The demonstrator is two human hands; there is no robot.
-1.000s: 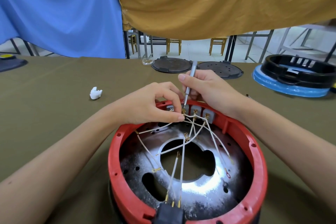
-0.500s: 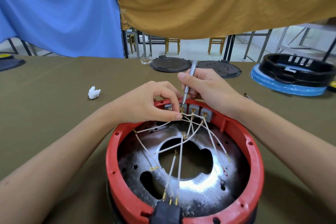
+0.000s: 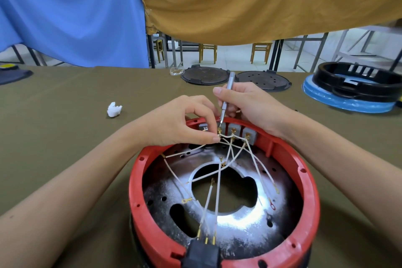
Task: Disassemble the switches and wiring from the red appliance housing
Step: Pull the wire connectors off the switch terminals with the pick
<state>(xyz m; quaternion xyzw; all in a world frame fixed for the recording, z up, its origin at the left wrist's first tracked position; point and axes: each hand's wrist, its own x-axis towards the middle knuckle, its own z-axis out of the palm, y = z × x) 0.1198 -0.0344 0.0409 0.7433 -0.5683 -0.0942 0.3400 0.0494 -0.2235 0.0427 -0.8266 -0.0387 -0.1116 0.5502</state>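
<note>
While the right hand (image 3: 250,104) is gripping a slim silver screwdriver (image 3: 227,98) between thumb and curled fingers and setting its tip on the brass terminal (image 3: 219,130) of a grey switch (image 3: 233,129), the left hand (image 3: 180,124) is pinching a white wire (image 3: 224,137) just beside that same terminal, thumb and forefinger closed on it and the other fingers curled above. Working this close is risky: the tip looks to be sitting on a very small screw, so any sideways push could be sending it skating off into the left fingertips or rounding the screw head, and pulling on the wire before the screw is loose could be tearing the ring lug off its lead. The red housing (image 3: 139,191) is sitting on the olive-covered table (image 3: 65,137) directly in front of the person, open side up, and nothing is clamping it, so hard downward pressure at the far rim could be tipping or sliding it. Inside it a metal plate (image 3: 239,224) with a large central opening is lying, with several white leads crossing over it from the row of grey switches at the far wall to a black connector (image 3: 201,255) at the near rim; some lugs are already lying free on the plate.
</note>
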